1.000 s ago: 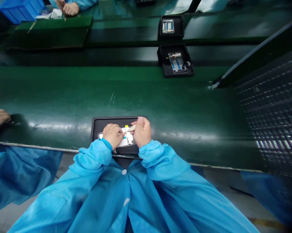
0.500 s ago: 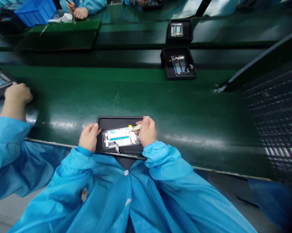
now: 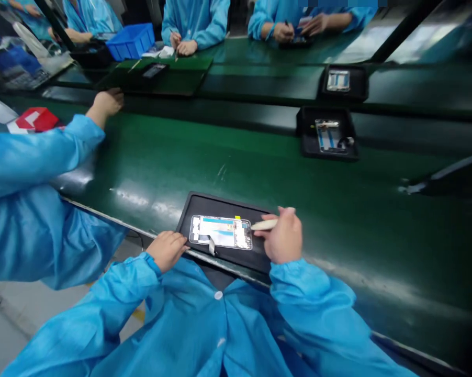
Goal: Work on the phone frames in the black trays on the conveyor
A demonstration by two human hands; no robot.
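An opened smartphone (image 3: 216,241), its inner parts and blue strips showing, lies face up in a shallow black tray (image 3: 259,256). A small yellow tab (image 3: 237,217) sticks out from its far edge, and a pale flex cable (image 3: 211,246) hangs over the near one. My right hand (image 3: 285,238) is closed around a cream-coloured pointed stick (image 3: 264,225), whose tip is at the phone's right end. At the tray's near left corner, my left hand (image 3: 167,250) grips the rim, fingers together on top; its thumb is hidden.
Two black trays with opened phones (image 3: 332,137) sit at the back right. A co-worker's arm (image 3: 43,152) reaches across the green bench (image 3: 161,157) on the left, near a red-and-white box (image 3: 35,119). Other people work behind a blue bin (image 3: 131,42). A metal bar (image 3: 448,170) stands right.
The view has swung left. The stick's tip has shifted from the phone's top side to its right end. My left hand has slid to the tray's near corner. The neighbour's arm now reaches farther back.
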